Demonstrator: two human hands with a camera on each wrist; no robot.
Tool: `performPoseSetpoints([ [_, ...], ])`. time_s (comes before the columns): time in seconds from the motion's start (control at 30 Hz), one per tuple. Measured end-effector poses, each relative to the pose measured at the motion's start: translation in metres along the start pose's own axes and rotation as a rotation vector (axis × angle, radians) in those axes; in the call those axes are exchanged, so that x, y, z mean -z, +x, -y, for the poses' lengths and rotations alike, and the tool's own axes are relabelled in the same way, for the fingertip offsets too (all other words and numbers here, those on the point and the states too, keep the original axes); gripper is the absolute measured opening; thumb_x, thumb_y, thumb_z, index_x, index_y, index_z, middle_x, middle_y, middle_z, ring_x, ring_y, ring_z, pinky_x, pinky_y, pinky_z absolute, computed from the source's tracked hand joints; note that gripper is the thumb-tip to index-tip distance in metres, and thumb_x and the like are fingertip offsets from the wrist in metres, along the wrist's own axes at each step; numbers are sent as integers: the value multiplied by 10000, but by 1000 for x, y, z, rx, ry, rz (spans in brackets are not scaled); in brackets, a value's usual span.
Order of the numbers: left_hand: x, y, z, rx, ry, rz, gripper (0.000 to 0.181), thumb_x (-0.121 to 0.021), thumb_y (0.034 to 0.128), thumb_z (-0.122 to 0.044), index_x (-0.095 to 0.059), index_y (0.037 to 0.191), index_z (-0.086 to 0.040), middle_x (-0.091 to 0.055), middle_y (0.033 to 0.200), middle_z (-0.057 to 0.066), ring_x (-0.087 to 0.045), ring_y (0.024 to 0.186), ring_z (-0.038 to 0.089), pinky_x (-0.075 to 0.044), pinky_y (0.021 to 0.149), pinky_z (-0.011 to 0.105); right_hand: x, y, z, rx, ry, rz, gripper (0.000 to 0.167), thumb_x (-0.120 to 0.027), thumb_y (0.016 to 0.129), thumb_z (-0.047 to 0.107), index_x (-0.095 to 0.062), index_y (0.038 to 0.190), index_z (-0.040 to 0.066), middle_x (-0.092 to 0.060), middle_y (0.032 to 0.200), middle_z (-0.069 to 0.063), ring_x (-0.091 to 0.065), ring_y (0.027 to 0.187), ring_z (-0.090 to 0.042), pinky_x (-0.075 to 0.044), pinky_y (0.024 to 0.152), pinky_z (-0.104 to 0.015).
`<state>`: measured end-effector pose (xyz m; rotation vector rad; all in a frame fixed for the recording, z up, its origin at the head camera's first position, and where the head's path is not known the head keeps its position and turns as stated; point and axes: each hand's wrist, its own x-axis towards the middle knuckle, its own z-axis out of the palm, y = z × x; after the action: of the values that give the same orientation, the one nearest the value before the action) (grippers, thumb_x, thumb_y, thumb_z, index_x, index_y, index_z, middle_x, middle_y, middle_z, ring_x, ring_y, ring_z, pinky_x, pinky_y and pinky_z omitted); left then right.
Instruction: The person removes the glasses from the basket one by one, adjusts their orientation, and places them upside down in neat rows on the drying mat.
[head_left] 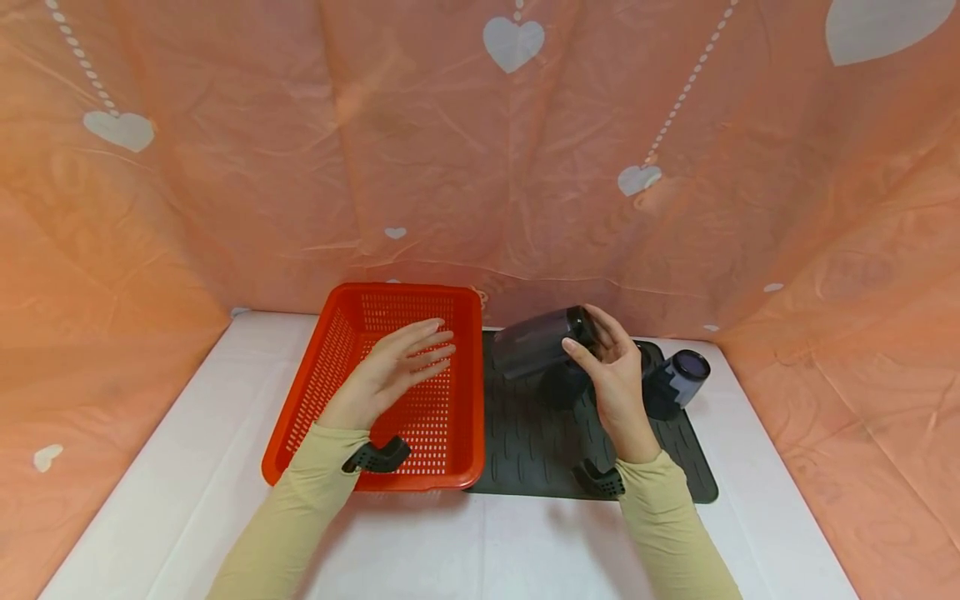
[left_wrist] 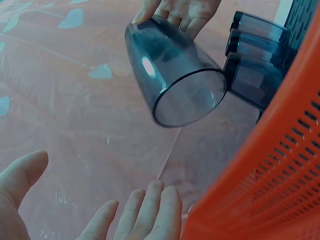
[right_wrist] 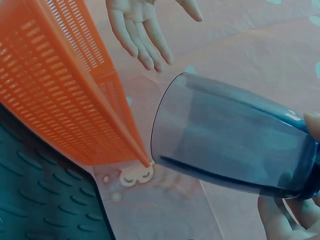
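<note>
My right hand point(head_left: 618, 383) grips a dark see-through tumbler point(head_left: 532, 342) by its base. The tumbler is tilted on its side, its mouth turned left towards the basket, as the right wrist view shows with the tumbler point(right_wrist: 230, 135) close up. Over the red perforated basket point(head_left: 482, 400) hovers my left hand point(head_left: 393, 367), fingers extended and thumb apart, touching nothing. Between the left hand and the tumbler's rim there is a gap. Further tumblers point(head_left: 678, 383) stand upside down on the dark ribbed mat point(head_left: 525, 450); the held one and my right hand partly hide some of them.
The basket stands to the left of the mat, its right side along the mat's left edge. Both lie on a white table point(head_left: 420, 542). An orange-pink sheet point(head_left: 420, 150) with pale hearts hangs behind and on both sides.
</note>
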<state>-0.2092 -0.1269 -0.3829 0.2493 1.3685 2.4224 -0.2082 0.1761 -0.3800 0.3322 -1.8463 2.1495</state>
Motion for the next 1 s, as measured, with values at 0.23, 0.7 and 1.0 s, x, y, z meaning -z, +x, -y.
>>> performPoseSetpoints([
  [0.23,14,-5,-6,19,17,-53,278,-497,1010,-225,-645,1245,-218,-347,1472,172,-332,1335,411,-288,1097,458,3,2,-7,16,-94,17,592,-728,835,11,-493,1376,53,-525,1361,-87,-506,1233,-207,-417,1010,-352],
  [0.7,33,-12,-25,20,-23,-164,219,-509,1006,-263,-627,1176,-192,-285,1499,167,-343,1337,359,-277,1108,416,-11,0,-1,45,-257,13,627,-774,778,-12,-526,1350,48,-545,1332,-122,-522,1216,-219,-434,989,-372],
  [1.0,38,-15,-22,33,-20,-171,194,-490,1015,-244,-623,1147,-193,-298,1481,166,-317,1348,364,-303,1095,402,-21,-2,-3,78,-298,29,638,-775,748,-71,-522,1331,-15,-575,1268,-183,-565,1151,-283,-471,944,-344],
])
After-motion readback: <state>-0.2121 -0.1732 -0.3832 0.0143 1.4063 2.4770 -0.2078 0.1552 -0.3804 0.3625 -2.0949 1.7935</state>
